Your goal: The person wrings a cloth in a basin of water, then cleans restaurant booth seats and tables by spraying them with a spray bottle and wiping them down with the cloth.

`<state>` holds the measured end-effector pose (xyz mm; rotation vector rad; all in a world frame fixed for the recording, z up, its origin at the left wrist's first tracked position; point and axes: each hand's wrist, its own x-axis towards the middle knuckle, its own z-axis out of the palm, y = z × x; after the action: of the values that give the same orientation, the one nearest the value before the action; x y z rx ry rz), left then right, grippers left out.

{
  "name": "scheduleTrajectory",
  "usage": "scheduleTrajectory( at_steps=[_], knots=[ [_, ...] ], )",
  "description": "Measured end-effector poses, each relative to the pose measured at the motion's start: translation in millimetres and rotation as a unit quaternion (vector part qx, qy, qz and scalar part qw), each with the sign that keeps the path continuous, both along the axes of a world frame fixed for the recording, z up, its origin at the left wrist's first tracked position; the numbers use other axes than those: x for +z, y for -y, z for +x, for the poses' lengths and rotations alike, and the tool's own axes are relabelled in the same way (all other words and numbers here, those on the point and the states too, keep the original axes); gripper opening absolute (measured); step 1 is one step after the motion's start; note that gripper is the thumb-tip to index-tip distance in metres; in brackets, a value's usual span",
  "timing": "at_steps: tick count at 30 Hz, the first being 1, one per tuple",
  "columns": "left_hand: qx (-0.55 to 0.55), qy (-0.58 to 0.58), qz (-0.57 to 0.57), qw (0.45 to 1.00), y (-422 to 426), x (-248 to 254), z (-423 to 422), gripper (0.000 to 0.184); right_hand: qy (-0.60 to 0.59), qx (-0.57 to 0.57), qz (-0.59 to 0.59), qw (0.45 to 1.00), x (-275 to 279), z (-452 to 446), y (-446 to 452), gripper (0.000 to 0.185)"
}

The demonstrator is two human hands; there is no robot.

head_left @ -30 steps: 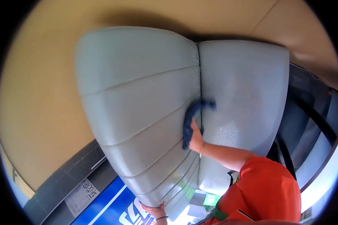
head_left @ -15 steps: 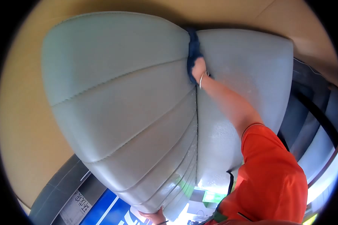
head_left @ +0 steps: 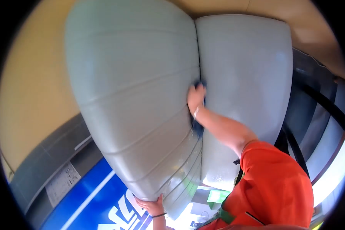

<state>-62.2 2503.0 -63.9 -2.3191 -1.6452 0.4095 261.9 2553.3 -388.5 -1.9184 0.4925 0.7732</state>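
A dark blue cloth (head_left: pixel 197 129) lies along the seam between the ribbed grey backrest (head_left: pixel 142 80) and the smooth grey seat (head_left: pixel 245 76). Wrapped around its upper part is my right hand (head_left: pixel 196 96), closed, with a light bracelet at the wrist. Part of the cloth is hidden behind that hand. At the lower edge of the backrest, my left hand (head_left: pixel 151 206) rests with fingers stretched out against the grey covering and a dark band on its wrist. Wet-looking shiny patches show on the lower ribs and at the seat's near end.
A tan wall (head_left: pixel 38 84) rises behind the seat. To the left are a dark grey ledge (head_left: pixel 46 163), a paper label (head_left: pixel 63 184) and a blue sign (head_left: pixel 84 203) with white characters. Black straps (head_left: pixel 324 103) hang on the right. A bright green object (head_left: pixel 217 196) is below.
My right hand has slid the cloth down the seam toward me from near the top. My left hand stays at the backrest's edge, and the camera view has shifted.
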Motion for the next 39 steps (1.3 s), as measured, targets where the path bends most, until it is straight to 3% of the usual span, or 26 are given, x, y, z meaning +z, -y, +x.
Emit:
scheduleTrajectory(
  at_steps=[1,3,5,7,9,11,12,14,16,17,19,20,21,22,23,25,26,27,28,30,31,33,36,37,38,39],
  knots=[
    [0.004,0.006,0.007,1.000,-1,-5,0,0.121,0.043,0.050,0.065,0.996,40,43,-4,0.035],
    [0.014,0.016,0.013,1.000,0,-2,-1,0.120,0.206,-0.130,0.166,0.955,70,56,-24,0.022],
    [-0.048,0.038,0.020,0.998,-2,-8,5,0.118,0.275,-0.073,0.257,0.923,106,21,-6,0.014],
    [-0.051,0.037,0.018,0.998,-2,-8,4,0.118,0.252,0.099,0.326,0.906,178,-49,22,0.019],
    [-0.079,0.041,0.016,0.996,-7,-7,0,0.117,0.320,0.141,0.479,0.805,220,-125,44,0.041],
    [-0.151,0.057,0.004,0.987,-12,-3,-16,0.114,0.311,0.239,0.513,0.763,231,-180,75,0.049],
    [-0.176,0.075,-0.005,0.982,-18,-7,-16,0.112,0.326,0.304,0.515,0.732,220,-205,84,0.040],
    [-0.165,0.090,-0.015,0.982,-16,-2,-10,0.109,0.040,0.588,0.527,0.612,224,-141,79,0.026],
    [-0.166,0.100,-0.010,0.981,-13,-4,-9,0.103,0.335,0.553,0.529,0.550,165,-119,48,0.017],
    [-0.157,0.099,-0.012,0.983,-12,-6,-7,0.103,0.373,0.585,0.349,0.630,167,-78,43,0.018],
    [-0.146,0.088,-0.006,0.985,-14,-6,-4,0.103,0.537,0.294,0.185,0.769,108,-18,12,0.026],
    [-0.158,0.091,-0.004,0.983,-14,-7,-2,0.104,0.590,0.068,0.166,0.787,82,-2,2,0.027],
    [-0.173,0.084,-0.013,0.981,-14,-1,-5,0.105,0.588,0.046,0.162,0.791,65,20,-1,0.031],
    [-0.175,0.066,-0.022,0.982,-14,6,-8,0.105,0.624,0.015,0.081,0.777,39,48,-13,0.018],
    [-0.179,0.078,-0.011,0.981,-14,1,-8,0.105,0.323,-0.038,0.312,0.893,23,60,-9,0.007],
    [-0.190,0.090,0.006,0.978,-14,-8,-6,0.105,0.061,-0.159,0.577,0.798,4,34,-6,0.022],
    [-0.188,0.077,0.009,0.979,-13,-6,-7,0.105,-0.120,-0.221,0.523,0.814,52,-1,17,0.028],
    [-0.191,0.076,0.008,0.979,-12,-7,-6,0.104,-0.180,-0.161,0.412,0.879,68,-42,39,0.027],
    [-0.202,0.067,0.006,0.977,-13,-5,-6,0.104,-0.184,-0.137,0.396,0.889,79,-89,58,0.040],
    [-0.200,0.058,0.001,0.978,-12,-4,-6,0.104,-0.083,0.040,0.342,0.935,70,-186,92,0.043],
    [-0.193,0.058,0.002,0.979,-13,-5,-5,0.103,-0.024,0.117,0.307,0.944,66,-234,109,0.049],
    [-0.209,0.054,0.004,0.976,-13,-4,-9,0.104,0.193,0.277,0.316,0.887,87,-217,116,0.054],
    [-0.193,0.040,-0.006,0.980,-13,-3,-10,0.105,0.299,0.064,0.175,0.936,18,-115,51,0.045],
    [-0.207,0.052,0.003,0.977,-14,-6,-14,0.105,0.214,0.013,0.254,0.943,-9,-64,37,0.030],
    [-0.221,0.062,0.012,0.973,-14,-8,-17,0.104,0.148,0.029,0.202,0.968,-47,-24,17,0.016],
    [-0.216,0.045,0.009,0.975,-13,-6,-8,0.103,0.278,0.046,0.168,0.945,-57,0,20,0.009]
  ],
)
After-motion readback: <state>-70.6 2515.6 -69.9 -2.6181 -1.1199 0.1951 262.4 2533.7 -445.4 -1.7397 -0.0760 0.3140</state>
